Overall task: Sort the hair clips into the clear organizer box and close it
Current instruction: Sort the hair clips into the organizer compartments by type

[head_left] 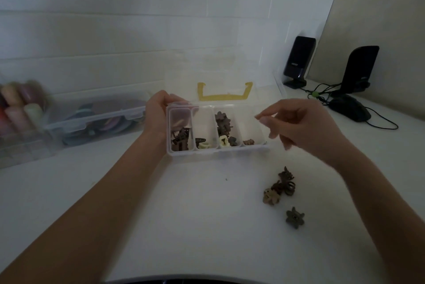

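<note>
Resting on the white table [184,214], the clear organizer box [216,129], lid up, is gripped at its far-left corner by the left hand [158,113]. The right hand [296,122] hovers, loosely curled, holding nothing discernible. Loose hair clips [279,186] remain; tilting could mix compartments.

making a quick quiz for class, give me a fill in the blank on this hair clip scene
1. The organizer box has ____ compartments in a row.
2. The left hand holds the box while its lid is ____.
3. The handle on the lid is coloured ____.
4. The loose hair clips lie on the table below the ____ hand.

Missing words: four; open; yellow; right
</note>
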Demonstrator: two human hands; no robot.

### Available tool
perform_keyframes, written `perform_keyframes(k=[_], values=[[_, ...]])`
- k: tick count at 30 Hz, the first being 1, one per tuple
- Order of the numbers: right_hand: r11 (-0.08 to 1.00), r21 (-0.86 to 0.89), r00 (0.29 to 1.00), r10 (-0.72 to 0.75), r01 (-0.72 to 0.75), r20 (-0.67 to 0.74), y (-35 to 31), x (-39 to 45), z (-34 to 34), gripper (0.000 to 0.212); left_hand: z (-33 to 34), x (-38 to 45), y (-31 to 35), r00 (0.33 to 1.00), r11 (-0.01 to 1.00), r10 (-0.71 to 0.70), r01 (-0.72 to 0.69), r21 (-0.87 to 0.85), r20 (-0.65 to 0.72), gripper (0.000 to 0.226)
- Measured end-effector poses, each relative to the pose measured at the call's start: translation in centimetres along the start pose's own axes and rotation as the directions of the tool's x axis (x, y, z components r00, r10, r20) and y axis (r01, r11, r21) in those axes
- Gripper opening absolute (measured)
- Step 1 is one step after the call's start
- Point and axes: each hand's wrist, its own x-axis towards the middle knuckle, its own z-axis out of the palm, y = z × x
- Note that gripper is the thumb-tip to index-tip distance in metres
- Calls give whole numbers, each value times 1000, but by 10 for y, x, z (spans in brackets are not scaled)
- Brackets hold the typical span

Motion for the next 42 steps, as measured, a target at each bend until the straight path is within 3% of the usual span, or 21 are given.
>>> perform_keyframes(k=[2, 4, 6, 7, 11, 14, 21, 27, 32, 35, 37, 39, 42], values=[[988, -49, 952, 155, -147, 263, -1, -1, -16, 25, 1, -2, 1, 1000, 1000, -2, 2, -12, -3, 27], [945, -198, 819, 324, -259, 474, -1, -5, -24, 24, 2, -4, 1, 1000, 1000, 5, -4, -23, 10, 20], [899, -314, 712, 434, -305, 552, -1, -8, -23, 18, 3, -7, 3, 1000, 1000, 11, -11, -4, 9, 20], [887, -342, 706, 456, -311, 542, -2, -9, -22, 18, 3, -7, 3, 1000, 1000, 8, -8, 0, 8, 21], [853, -423, 795, 473, -306, 379, -3, -8, -22, 15, 1, -8, 3, 1000, 999, 16, -15, 30, -14, 46], [822, -460, 802, 505, -334, 320, -2, -10, -22, 10, 3, -12, 4, 999, 999, 21, -20, 25, -47, 53], [706, -590, 734, 627, -391, 263, 6, -13, -10, 25, 7, -24, 8, 996, 998, 48, -45, 34, -78, 22], [839, -454, 809, 475, -299, 346, 2, -13, 0, 18, 4, -22, 8, 996, 997, 37, -31, 73, -83, 24], [941, -221, 889, 320, -258, 326, -4, -12, 4, 15, 7, -22, 8, 997, 999, 27, -23, 44, -76, 22], [976, -92, 957, 210, -195, 202, -10, -11, 9, 17, 5, -21, 7, 998, 999, 24, -22, 37, -50, 20], [987, -27, 988, 156, -156, 9, -7, -10, 10, 18, 2, -17, 7, 1000, 1000, 9, -9, 8, -21, 17], [989, -43, 970, 127, -139, -206, -1, -7, 9, 18, -1, -13, 7, 999, 994, -32, 34, -109, 20, 8], [984, -52, 929, 143, -171, -340, 8, -5, 7, 18, -2, -12, 9, 996, 985, -24, 38, -170, 83, 19]])
